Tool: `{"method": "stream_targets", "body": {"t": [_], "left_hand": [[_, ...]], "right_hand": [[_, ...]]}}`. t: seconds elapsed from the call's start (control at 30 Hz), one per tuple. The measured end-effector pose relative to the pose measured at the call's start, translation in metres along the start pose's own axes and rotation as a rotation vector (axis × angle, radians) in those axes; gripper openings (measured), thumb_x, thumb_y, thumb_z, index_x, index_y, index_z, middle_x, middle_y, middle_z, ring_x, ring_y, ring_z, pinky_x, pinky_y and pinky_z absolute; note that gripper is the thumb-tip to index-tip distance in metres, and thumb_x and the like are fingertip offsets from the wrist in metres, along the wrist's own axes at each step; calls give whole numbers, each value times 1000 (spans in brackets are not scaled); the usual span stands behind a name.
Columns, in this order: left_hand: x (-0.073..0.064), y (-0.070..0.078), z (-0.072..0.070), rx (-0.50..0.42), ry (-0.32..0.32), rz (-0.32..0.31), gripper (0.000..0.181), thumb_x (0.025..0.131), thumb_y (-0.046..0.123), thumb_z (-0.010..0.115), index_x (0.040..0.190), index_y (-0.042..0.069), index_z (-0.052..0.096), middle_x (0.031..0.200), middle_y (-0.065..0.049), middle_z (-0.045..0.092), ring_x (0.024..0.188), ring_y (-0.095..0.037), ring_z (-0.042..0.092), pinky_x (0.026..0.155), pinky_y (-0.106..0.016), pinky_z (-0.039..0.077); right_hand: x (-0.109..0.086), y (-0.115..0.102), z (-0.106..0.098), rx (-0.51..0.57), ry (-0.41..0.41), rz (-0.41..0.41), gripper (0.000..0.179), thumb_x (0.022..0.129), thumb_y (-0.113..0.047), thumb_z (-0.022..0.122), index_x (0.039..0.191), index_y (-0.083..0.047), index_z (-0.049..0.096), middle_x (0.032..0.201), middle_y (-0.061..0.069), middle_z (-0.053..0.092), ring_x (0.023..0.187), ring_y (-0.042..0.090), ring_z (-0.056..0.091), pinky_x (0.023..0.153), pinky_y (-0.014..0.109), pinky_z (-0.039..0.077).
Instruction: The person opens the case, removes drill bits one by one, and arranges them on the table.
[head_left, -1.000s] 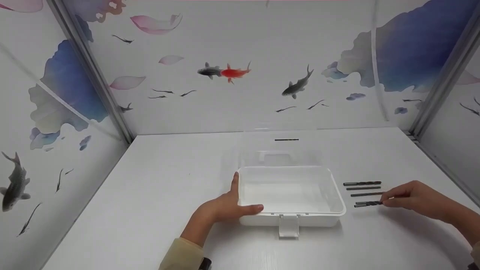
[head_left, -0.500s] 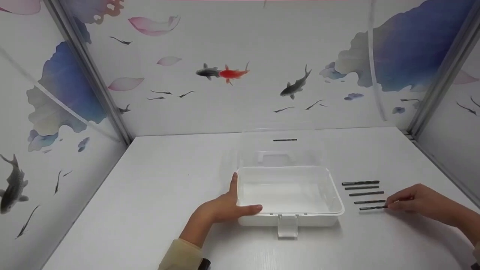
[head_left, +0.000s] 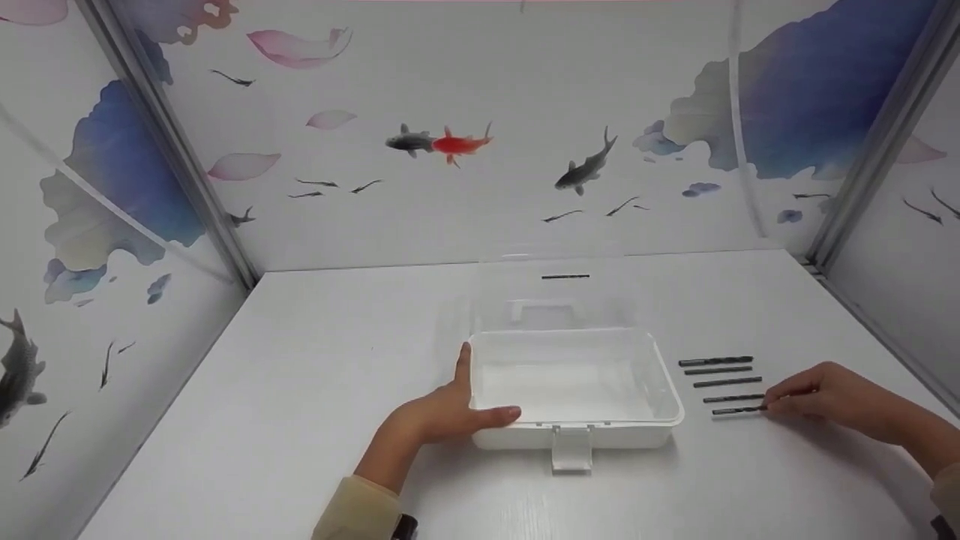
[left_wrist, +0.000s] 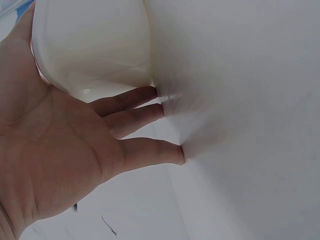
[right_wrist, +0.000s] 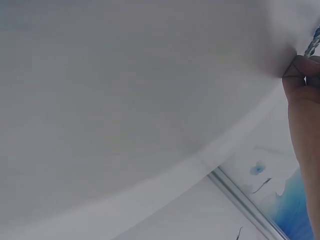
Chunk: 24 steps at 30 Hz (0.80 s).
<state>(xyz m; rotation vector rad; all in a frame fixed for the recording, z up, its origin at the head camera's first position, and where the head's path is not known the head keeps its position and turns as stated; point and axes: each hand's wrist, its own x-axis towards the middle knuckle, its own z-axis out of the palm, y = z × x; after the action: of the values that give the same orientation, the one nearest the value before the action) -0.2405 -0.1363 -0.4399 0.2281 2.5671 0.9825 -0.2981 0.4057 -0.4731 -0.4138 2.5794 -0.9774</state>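
Note:
In the head view my left hand (head_left: 442, 414) rests against the left side of a white plastic box (head_left: 577, 436), its thumb on the front rim and its index finger along the side. The left wrist view shows this hand's (left_wrist: 65, 145) other fingers straight, their tips at the tabletop. To the right of the box, several dark twist drill bits (head_left: 727, 382) lie roughly parallel. My right hand (head_left: 832, 399) pinches the right end of the drill bit nearest the front (head_left: 735, 411). Only part of the right hand (right_wrist: 302, 82) shows in the right wrist view, beside a spiral-fluted bit (right_wrist: 313, 42).
A clear lid (head_left: 495, 296) with a moulded handle stands open behind the box. One more drill bit (head_left: 565, 277) lies at the back, seen through the lid. A latch (head_left: 571, 450) hangs at the box's front. Printed panels (head_left: 450, 217) enclose the white table (head_left: 337, 352).
The pinched drill bit has moved toward the front right, away from the bit beside it, and now lies separate in the row. My left hand keeps its place on the box.

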Motion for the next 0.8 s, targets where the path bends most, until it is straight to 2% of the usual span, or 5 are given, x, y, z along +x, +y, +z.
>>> {"method": "stream_targets", "body": {"t": [0.23,0.43,0.8], "left_hand": [[0,1,0,25,11,-19,131,74,79,62,155,17,-22,160,-19,26,147,-28,31,116,-49,31],[1,1,1,19,5,-20,131,74,79,61,155,18,-22,160,-19,26,147,-27,31,116,-49,31],[-1,0,0,2,2,-1,132,75,78,62,154,15,-23,160,-22,24,148,-29,30,117,-50,30]], "right_hand": [[1,2,2,32,-3,5,30,91,-36,68,111,-14,75,120,9,70,93,-4,63,73,21,52],[0,2,2,5,-1,-24,27,91,-33,68,109,-15,76,118,8,71,95,-8,61,74,19,50],[1,-3,1,-70,23,10,21,89,-35,70,105,-22,77,116,4,71,96,-4,59,75,18,49]]}}
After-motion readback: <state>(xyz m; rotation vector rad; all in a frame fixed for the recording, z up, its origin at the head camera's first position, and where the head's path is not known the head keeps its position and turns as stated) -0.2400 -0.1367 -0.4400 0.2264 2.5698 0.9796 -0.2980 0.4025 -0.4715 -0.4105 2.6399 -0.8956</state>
